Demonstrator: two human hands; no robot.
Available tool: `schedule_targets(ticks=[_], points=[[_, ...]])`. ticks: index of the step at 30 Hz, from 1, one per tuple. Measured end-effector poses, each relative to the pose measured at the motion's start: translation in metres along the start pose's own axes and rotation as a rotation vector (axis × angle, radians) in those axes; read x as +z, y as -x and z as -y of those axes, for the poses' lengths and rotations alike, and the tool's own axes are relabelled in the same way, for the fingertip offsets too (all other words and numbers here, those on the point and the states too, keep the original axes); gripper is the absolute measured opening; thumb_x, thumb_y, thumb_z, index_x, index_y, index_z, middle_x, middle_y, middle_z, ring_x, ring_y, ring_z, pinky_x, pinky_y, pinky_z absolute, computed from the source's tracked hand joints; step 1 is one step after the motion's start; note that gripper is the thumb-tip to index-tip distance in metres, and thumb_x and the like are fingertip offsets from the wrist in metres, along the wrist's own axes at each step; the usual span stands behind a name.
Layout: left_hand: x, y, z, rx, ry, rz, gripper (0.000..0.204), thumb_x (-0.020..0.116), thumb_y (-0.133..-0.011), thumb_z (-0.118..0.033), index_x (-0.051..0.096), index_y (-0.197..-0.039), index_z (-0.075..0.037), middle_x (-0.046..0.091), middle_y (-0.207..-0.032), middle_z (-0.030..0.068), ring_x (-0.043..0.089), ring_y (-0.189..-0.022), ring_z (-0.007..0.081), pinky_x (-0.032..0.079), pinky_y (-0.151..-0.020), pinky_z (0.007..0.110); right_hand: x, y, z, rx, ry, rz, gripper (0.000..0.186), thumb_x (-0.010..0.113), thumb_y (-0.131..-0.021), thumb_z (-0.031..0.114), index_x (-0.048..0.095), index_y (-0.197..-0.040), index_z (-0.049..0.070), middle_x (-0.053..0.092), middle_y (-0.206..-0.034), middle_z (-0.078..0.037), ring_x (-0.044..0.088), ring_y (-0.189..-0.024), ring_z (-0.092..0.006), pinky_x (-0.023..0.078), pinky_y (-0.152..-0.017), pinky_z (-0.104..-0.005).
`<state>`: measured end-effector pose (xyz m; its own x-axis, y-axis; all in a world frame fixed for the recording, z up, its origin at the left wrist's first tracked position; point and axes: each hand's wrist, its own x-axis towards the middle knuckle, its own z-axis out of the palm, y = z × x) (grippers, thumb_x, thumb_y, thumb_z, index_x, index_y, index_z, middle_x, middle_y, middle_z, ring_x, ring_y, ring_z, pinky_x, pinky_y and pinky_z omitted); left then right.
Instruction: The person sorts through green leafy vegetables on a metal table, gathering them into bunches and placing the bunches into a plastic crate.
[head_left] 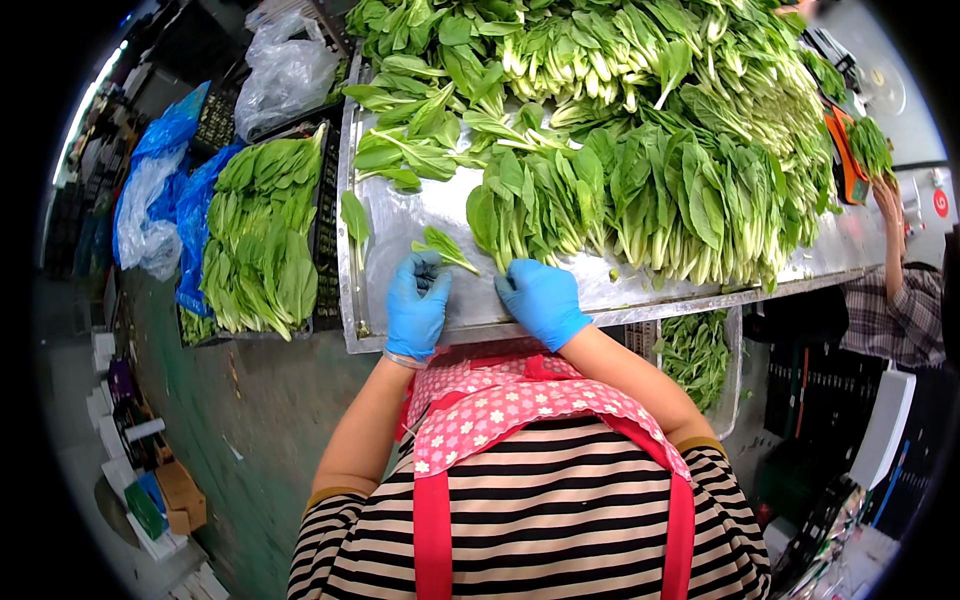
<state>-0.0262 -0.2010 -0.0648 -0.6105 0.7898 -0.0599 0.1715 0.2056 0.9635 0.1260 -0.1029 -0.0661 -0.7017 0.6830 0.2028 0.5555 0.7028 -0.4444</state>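
My left hand (414, 308), in a blue glove, is over the metal table near its front edge. Its fingers are half curled with the thumb apart, and nothing shows between them. Just beyond its fingertips lies a small loose leafy green (445, 248). My right hand (548, 302), also gloved in blue, has thumb and finger closed at the stem end of a leafy green (505, 215), at the left end of a row of upright bunches (680, 200). The exact grip is partly hidden by the glove. A single leaf (355, 222) rests at the table's left side.
A large heap of greens (600, 60) covers the back of the metal table (400, 215). Left of it stands a black crate (325, 240) filled with greens, beside blue plastic bags (165, 150). At the far right, another person's hand (886, 200) holds a bunch by an orange device (846, 160).
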Motion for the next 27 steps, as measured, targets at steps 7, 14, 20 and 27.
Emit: schedule_targets(ticks=[7, 14, 20, 27], points=[[-0.008, 0.006, -0.029, -0.439, 0.438, 0.297, 0.02, 0.059, -0.081, -0.013, 0.054, -0.098, -0.003, 0.057, -0.079, 0.0015, 0.052, -0.062, 0.0069, 0.041, -0.051, 0.018, -0.033, 0.01, 0.025, 0.756, -1.4, 0.08, 0.018, 0.06, -0.08, 0.017, 0.058, -0.074, 0.0, 0.054, -0.062, 0.0, 0.046, -0.048, -0.0051, 0.036, -0.042, -0.0206], [0.008, 0.016, -0.032, -0.552, 0.753, 0.322, 0.014, 0.059, -0.08, -0.013, 0.056, -0.089, -0.002, 0.057, -0.074, 0.0036, 0.053, -0.058, 0.0091, 0.043, -0.05, 0.02, -0.029, 0.02, 0.025, -0.061, -0.691, -0.037, 0.015, 0.062, -0.076, 0.023, 0.058, -0.079, 0.009, 0.056, -0.066, -0.01, 0.052, -0.05, -0.0225, 0.042, -0.045, -0.0318], [-0.004, 0.017, -0.022, -0.486, 0.908, 0.216, 0.012, 0.052, -0.084, -0.008, 0.055, -0.094, -0.003, 0.061, -0.086, 0.0087, 0.06, -0.075, 0.0176, 0.048, -0.058, 0.027, -0.017, 0.0, -0.002, 0.058, 0.037, -0.015, 0.023, 0.063, -0.072, 0.03, 0.052, -0.074, 0.01, 0.053, -0.065, -0.01, 0.054, -0.054, -0.028, 0.042, -0.046, -0.0366], [-0.006, 0.017, -0.022, -0.624, 1.241, 0.138, 0.016, 0.05, -0.084, -0.009, 0.052, -0.099, -0.003, 0.06, -0.092, 0.0091, 0.06, -0.078, 0.0207, 0.05, -0.064, 0.03, -0.023, -0.006, -0.003, 0.216, -0.199, -0.112, 0.019, 0.061, -0.075, 0.023, 0.058, -0.081, 0.005, 0.057, -0.069, -0.011, 0.056, -0.056, -0.0232, 0.045, -0.05, -0.0321]])
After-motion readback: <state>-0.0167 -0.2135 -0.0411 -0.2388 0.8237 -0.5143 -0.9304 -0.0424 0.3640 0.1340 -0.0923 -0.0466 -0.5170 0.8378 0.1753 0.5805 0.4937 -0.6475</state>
